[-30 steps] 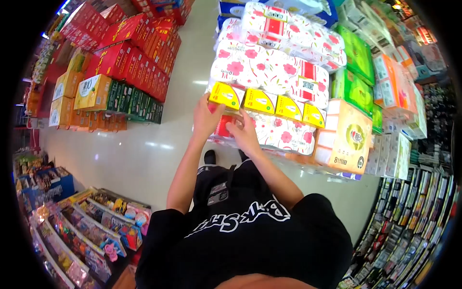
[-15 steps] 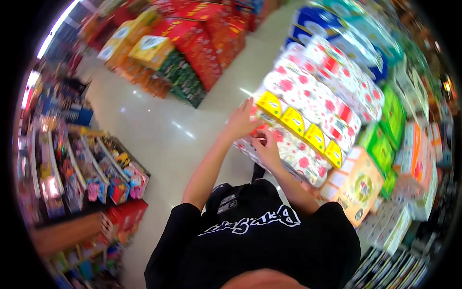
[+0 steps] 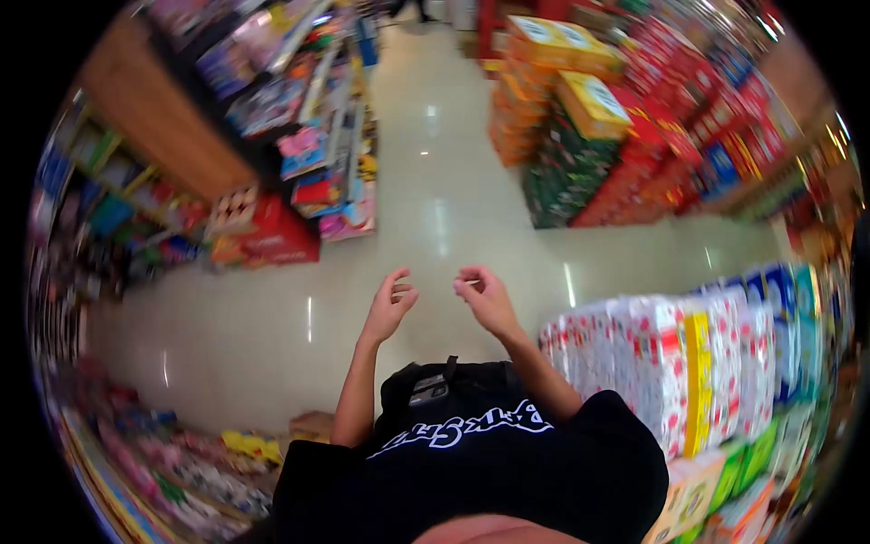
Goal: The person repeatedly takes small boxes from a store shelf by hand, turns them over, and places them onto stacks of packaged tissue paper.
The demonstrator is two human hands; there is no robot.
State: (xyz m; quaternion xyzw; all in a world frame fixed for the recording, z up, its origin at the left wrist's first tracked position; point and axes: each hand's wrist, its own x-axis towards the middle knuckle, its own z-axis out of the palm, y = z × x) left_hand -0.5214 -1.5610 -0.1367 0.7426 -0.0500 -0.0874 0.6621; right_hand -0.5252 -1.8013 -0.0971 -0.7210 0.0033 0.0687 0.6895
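Note:
My left hand (image 3: 391, 305) hovers over the floor in front of my body, fingers loosely curved and apart, holding nothing. To its right, my right hand (image 3: 485, 297) is likewise raised and bare, its thumb and fingers bent but not closed. A gap separates the two hands. Nearest to my right hand is a stack of white toilet paper packs (image 3: 648, 363) with a red flower print, at the right. A row of small yellow boxes (image 3: 698, 385) runs across the top of that stack.
Pale shiny tiles (image 3: 426, 208) form the aisle ahead. Red gift boxes (image 3: 625, 181) and orange cartons (image 3: 521, 100) are piled ahead to the right. Shelves of toys (image 3: 335, 154) stand at the left beside a red carton (image 3: 281, 231). Blue packs (image 3: 779, 308) lie beyond the paper stack.
Both my hands have left the yellow boxes on the paper stack and are now over the aisle. My view has turned left, so the stack sits lower at the right.

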